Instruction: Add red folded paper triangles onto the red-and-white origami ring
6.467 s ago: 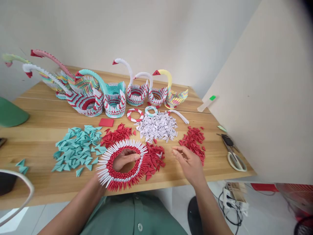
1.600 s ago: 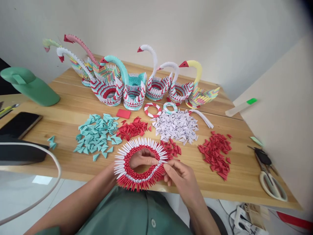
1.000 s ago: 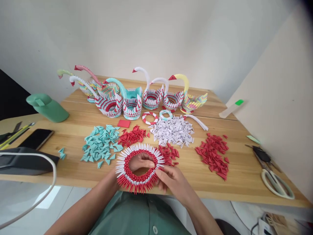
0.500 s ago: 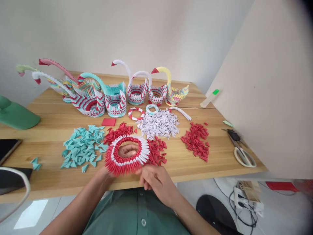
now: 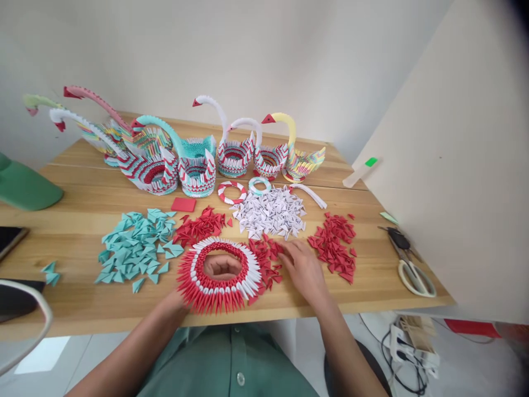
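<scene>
Over the front of the brown wooden surface (image 5: 285, 300), the left hand (image 5: 222, 267) held a spiky red and white paper ring (image 5: 251, 273). Its fingers curled and showed through the ring's big hole. The right hand (image 5: 305, 270) was beside the ring, with bent fingers touching a pile of small folded red paper bits (image 5: 266, 263). You could not tell if they pinched one. Behind that pile lay a heap of white folded paper bits (image 5: 270, 212). Paper swans with long, bendy necks (image 5: 235, 157) stood farther back.
</scene>
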The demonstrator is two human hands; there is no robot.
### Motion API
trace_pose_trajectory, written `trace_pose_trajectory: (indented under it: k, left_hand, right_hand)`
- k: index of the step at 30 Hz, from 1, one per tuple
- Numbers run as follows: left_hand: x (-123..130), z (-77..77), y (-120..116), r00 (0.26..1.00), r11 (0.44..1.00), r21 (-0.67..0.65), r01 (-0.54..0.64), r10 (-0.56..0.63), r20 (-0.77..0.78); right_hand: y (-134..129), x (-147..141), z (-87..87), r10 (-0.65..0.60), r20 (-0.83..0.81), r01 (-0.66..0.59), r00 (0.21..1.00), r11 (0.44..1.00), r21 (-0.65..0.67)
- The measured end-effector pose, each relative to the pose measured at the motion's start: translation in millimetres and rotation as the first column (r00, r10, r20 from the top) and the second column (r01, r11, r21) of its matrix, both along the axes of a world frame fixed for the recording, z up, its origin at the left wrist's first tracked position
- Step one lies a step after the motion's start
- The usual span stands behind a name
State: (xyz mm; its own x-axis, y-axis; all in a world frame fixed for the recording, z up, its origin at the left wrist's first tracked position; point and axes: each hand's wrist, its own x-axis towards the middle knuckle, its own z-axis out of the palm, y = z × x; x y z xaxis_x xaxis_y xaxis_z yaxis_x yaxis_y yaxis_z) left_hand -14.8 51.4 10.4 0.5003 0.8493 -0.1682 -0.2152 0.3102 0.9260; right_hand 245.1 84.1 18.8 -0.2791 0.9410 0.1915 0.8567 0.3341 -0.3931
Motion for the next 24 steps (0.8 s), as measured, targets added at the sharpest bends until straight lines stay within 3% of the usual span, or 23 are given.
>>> trace_pose_trajectory:
  k: [4,7,9,12,14,16,20,24]
  left_hand:
    - [4,0.7,0,0.978,0.973,0.169,-0.155,0.176,-0.116]
    - [8,5.5,-1,0.949,0.934,0.284,-0.219,0.271,-0.159]
    - [11,9.8,-1,0.948,0.937,0.279,-0.212,0.266,-0.172]
    - [15,15.2,-1,0.961,0.953,0.252,-0.171,0.217,-0.169]
    - [16,16.7,-2,0.969,0.952,0.26,-0.158,0.201,-0.146]
    - [15,16.8,-3,0.977,0.955,0.262,-0.142,0.178,-0.117]
    - [10,18.0,0,0.996,0.975,0.216,-0.042,0.057,-0.063]
    - [3,15.6,8,0.997,0.969,0.247,0.023,-0.003,-0.082]
  right_hand:
    - [-8,1,1.0,-0.01,-0.039,0.011,0.999,0.999,0.034]
    - [-24,-7,15.9,-0.094,-0.235,0.097,0.967,0.995,0.002]
    - [-37,-20,27.2,-0.144,-0.442,0.052,0.885,0.975,-0.214]
    - [-51,-42,33.8,-0.227,-0.669,-0.204,0.707,0.841,-0.5]
    - [-55,-53,29.8,-0.291,-0.75,-0.316,0.594,0.773,-0.55]
    - [-56,-59,23.5,-0.329,-0.783,-0.343,0.528,0.761,-0.55]
    - [-57,-67,21.7,-0.302,-0.784,-0.32,0.542,0.789,-0.525]
    - [-56,-60,28.3,-0.16,-0.712,-0.254,0.683,0.863,-0.438]
